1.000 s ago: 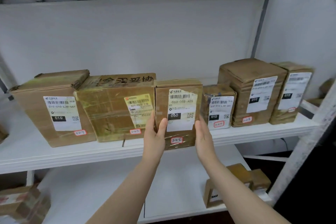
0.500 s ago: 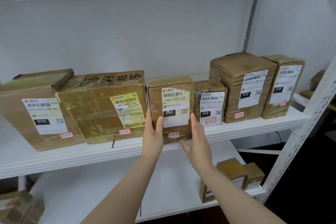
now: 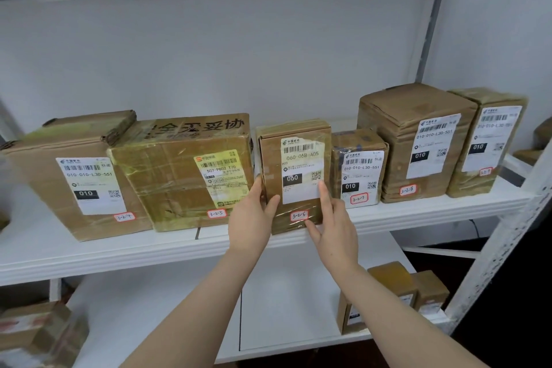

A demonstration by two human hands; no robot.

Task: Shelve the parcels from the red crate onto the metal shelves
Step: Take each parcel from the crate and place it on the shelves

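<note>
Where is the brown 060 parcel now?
Head view, centre: the brown 060 parcel stands on the white metal shelf between the large yellow-labelled cardboard box, left, and the small 010-labelled box, right.

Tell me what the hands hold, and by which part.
The left hand grips the parcel tagged 3-2-6 by its lower left edge; the right hand only touches its front, gripping nothing.

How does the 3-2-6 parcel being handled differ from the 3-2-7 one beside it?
The 3-2-6 parcel stands taller than the 3-2-7 parcel. The 3-2-6 parcel's label reads 060-06B-A05; the 3-2-7 parcel's reads 010-010-L30-551. The left hand and right hand touch the 3-2-6 parcel, which sits further forward; the 3-2-7 parcel is untouched. Both are taped brown boxes with white labels and red-edged tags.
</note>
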